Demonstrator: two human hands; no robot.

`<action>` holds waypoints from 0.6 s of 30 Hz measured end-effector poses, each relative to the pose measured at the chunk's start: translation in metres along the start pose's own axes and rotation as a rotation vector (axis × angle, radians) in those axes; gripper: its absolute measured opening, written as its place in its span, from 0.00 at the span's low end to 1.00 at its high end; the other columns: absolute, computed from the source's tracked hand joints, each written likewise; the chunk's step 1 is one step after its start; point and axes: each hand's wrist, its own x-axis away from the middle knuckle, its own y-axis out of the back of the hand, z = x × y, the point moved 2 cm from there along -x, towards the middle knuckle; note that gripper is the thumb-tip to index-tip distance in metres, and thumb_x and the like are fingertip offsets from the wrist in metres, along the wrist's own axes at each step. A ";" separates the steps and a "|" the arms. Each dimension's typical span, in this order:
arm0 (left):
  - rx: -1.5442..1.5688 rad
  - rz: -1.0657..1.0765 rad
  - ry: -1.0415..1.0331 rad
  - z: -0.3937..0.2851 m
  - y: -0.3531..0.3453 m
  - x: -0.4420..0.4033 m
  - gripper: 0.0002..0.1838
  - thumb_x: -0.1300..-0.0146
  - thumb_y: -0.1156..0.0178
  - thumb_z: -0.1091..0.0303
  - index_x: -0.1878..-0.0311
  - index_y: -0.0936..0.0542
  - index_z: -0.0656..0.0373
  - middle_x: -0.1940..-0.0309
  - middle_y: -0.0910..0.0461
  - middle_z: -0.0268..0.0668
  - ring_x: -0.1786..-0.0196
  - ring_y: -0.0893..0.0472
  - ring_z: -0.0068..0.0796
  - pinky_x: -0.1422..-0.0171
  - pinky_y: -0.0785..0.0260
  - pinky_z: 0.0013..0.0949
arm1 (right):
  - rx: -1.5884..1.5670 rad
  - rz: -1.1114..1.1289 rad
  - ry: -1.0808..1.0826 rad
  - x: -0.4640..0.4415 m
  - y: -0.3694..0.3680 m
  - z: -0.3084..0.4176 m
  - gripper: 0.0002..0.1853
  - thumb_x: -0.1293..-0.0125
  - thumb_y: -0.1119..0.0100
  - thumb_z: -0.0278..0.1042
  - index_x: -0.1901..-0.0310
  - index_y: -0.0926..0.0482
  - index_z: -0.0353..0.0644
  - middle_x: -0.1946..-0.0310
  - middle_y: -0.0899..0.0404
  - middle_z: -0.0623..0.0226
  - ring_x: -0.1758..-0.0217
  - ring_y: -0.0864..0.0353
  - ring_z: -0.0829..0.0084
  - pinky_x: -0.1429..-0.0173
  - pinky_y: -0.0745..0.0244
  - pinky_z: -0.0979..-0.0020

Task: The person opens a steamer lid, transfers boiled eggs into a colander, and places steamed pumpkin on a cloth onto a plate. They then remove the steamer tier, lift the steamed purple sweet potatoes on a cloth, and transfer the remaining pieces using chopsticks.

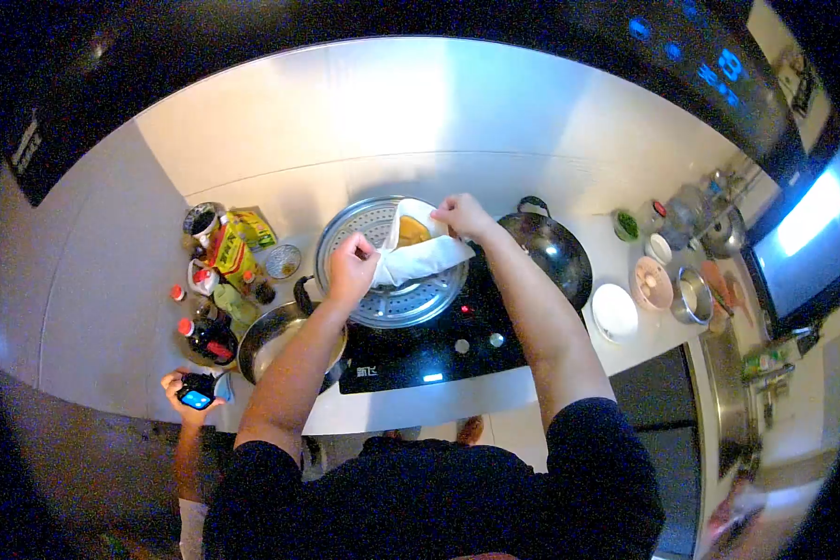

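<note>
A round metal steamer tray (345,224) with holes sits on the black cooktop (411,359). On it lies a white cloth (425,261), partly folded over, with a yellow-brown piece (411,231) showing between its folds. My left hand (352,266) pinches the cloth at its left side, fingers closed. My right hand (462,217) pinches the cloth's upper right edge, also closed. Both hands are above the tray.
A dark wok (551,252) stands right of the tray, an empty pan (275,341) at the lower left. Sauce bottles (210,343) crowd the left. White plates (614,313) and bowls (692,295) stand right. Another person's hand (193,397) holds a device at lower left.
</note>
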 end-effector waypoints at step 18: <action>0.255 0.269 -0.078 -0.189 -0.376 0.056 0.07 0.59 0.42 0.78 0.81 0.32 0.60 0.85 0.34 0.29 0.78 0.35 0.18 0.75 0.41 0.25 | 0.205 -0.285 -0.110 0.201 0.329 -0.225 0.11 0.53 0.38 0.38 0.76 0.22 0.38 0.80 0.26 0.67 0.80 0.31 0.77 0.77 0.38 0.72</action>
